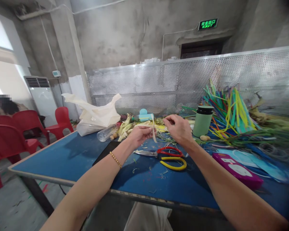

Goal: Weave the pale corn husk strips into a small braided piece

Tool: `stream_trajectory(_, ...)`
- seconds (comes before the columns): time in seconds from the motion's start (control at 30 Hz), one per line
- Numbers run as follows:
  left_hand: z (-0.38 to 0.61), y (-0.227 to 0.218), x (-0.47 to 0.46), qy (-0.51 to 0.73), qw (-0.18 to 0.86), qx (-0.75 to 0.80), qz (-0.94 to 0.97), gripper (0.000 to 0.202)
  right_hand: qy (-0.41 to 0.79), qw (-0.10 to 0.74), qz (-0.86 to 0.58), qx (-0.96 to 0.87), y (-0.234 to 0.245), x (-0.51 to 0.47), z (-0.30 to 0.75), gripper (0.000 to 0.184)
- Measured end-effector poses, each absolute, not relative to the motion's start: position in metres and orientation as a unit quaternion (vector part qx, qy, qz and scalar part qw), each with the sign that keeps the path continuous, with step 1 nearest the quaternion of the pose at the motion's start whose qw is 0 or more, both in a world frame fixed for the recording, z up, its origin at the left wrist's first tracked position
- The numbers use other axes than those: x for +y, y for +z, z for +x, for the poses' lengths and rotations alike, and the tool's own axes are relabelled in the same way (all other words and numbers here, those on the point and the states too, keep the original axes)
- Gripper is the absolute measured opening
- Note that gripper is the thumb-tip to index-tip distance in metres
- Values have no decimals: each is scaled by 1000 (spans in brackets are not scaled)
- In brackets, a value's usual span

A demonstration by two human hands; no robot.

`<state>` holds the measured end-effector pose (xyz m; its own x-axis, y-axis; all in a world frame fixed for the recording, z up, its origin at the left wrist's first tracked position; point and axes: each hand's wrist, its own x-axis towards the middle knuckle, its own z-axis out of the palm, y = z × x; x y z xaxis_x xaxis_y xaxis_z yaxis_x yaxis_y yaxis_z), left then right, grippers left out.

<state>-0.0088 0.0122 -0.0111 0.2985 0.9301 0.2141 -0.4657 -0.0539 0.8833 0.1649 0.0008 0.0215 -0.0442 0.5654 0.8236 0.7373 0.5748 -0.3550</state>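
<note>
My left hand point(140, 136) is closed in a pinch on a pale corn husk strip point(154, 137), whose ends stick out above and below the fingertips. To its right, my right hand point(179, 127) is raised over the table with thumb and fingers pressed together. Whatever it may hold is too small to make out. Scissors point(159, 153) with one red and one yellow handle loop lie partly spread on the blue table point(69, 158) below both hands. Behind the hands are loose corn husks point(125, 128).
A white plastic bag point(96, 112) and a clear bottle point(106, 133) stand at the left. On the right are a green canister point(202, 122), colourful strips point(236, 112), a purple device point(238, 170) and blue face masks point(260, 163). A dark flat object point(107, 152) lies beneath my left forearm.
</note>
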Motion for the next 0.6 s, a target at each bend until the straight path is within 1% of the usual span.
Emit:
stream_trajectory(0.03,-9,-11,13,553,641,240,475,14,-76,524,-457,-715,22,-1,163,24)
stream_trajectory(0.07,-9,-11,14,563,637,241,469,15,-36,515,-457,-724,21,-3,160,24)
stream_trajectory(0.17,-9,-11,14,588,615,244,465,21,174,473,-459,-732,13,-5,151,28)
stream_trajectory(0.2,-8,-12,14,596,603,243,471,23,229,477,-455,-716,11,-5,148,30)
stream_trajectory(0.27,-7,-14,14,608,580,243,485,25,300,502,-448,-677,5,-4,142,33)
stream_trajectory(0.37,-3,-19,15,614,567,251,488,25,362,527,-438,-632,1,-3,137,33)
stream_trajectory(0.47,0,-22,16,614,572,246,485,23,402,529,-433,-610,1,-4,135,27)
stream_trajectory(0.6,1,-23,17,605,584,227,491,23,371,530,-440,-622,4,-5,136,16)
